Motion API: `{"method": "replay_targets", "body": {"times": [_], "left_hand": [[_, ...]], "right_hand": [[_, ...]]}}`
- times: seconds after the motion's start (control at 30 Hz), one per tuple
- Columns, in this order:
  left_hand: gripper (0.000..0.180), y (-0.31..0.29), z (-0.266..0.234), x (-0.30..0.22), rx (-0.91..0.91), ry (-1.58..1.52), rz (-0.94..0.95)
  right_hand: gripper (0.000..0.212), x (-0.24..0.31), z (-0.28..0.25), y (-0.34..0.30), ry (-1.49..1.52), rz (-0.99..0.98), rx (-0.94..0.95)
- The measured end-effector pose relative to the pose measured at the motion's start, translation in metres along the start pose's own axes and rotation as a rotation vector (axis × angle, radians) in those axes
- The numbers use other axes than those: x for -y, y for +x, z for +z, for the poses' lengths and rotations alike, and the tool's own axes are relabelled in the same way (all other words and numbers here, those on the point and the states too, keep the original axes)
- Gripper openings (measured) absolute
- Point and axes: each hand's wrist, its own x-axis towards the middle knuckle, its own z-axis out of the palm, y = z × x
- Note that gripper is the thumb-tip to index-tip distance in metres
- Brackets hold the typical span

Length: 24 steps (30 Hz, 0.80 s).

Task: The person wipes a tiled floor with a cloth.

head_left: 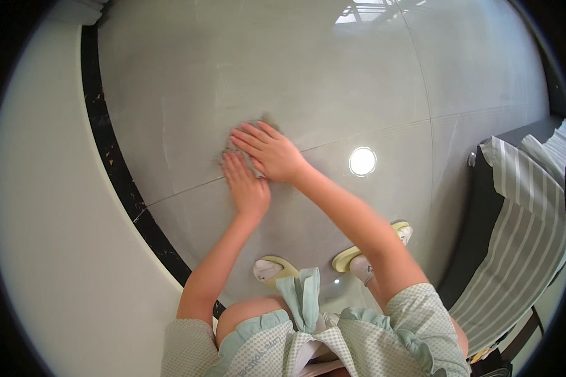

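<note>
A crumpled grey cloth [250,163] lies on the glossy floor tiles [333,81], mostly covered by my hands. My left hand [248,188] rests flat on its near left part, fingers stretched forward. Just to the right and a little farther off, my right hand [275,155] presses on the cloth with its fingers extended to the left. Neither hand is wrapped round the cloth. Bits of the cloth show past the fingertips and between the two hands.
A white wall [50,188] with a black baseboard [110,141] curves along the left. At the right stands a dark piece of furniture [475,220] draped with grey-and-white striped fabric [516,251]. My feet in pale yellow slippers [346,259] are below my arms.
</note>
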Motion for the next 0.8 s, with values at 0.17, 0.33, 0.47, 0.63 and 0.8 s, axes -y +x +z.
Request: {"method": "replay_targets", "body": {"times": [0.17,0.33,0.47,0.63,0.8], "left_hand": [[0.079,-0.007,0.028,-0.064,0.068,-0.04,0.323],[0.077,-0.036,0.046,-0.123,0.288,0.084,0.711],[0.075,-0.039,0.038,-0.134,0.35,0.065,0.851],[0.078,-0.024,0.035,-0.105,0.404,-0.197,0.751],[0.076,0.022,0.029,-0.053,0.091,0.005,0.492]], "right_hand": [[0.062,-0.023,-0.045,-0.096,-0.143,0.219,0.045],[0.065,-0.024,-0.053,-0.216,-0.189,0.386,0.177],[0.067,-0.02,-0.058,-0.245,-0.154,0.438,0.257],[0.065,-0.029,-0.064,-0.203,-0.088,0.331,0.197],[0.063,-0.051,-0.052,-0.091,-0.134,0.13,0.013]]}}
